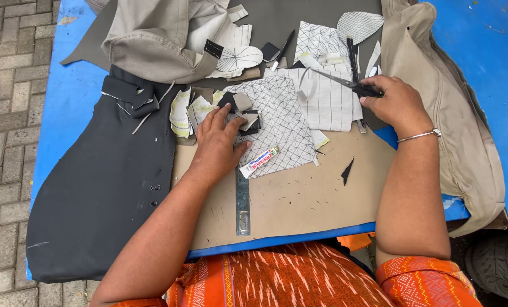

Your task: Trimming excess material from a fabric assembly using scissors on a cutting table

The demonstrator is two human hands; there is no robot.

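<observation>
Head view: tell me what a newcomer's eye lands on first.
The right hand grips black scissors over the striped white fabric at upper centre. The left hand presses small cut pieces onto the grid-patterned cloth. A large black fabric panel covers the blue table at left.

My left hand (219, 142) lies flat, palm down, fingers spread forward, forearm angled in from lower left. My right hand (395, 103) is curled closed in a grip, wrist bent left, forearm nearly vertical.
</observation>
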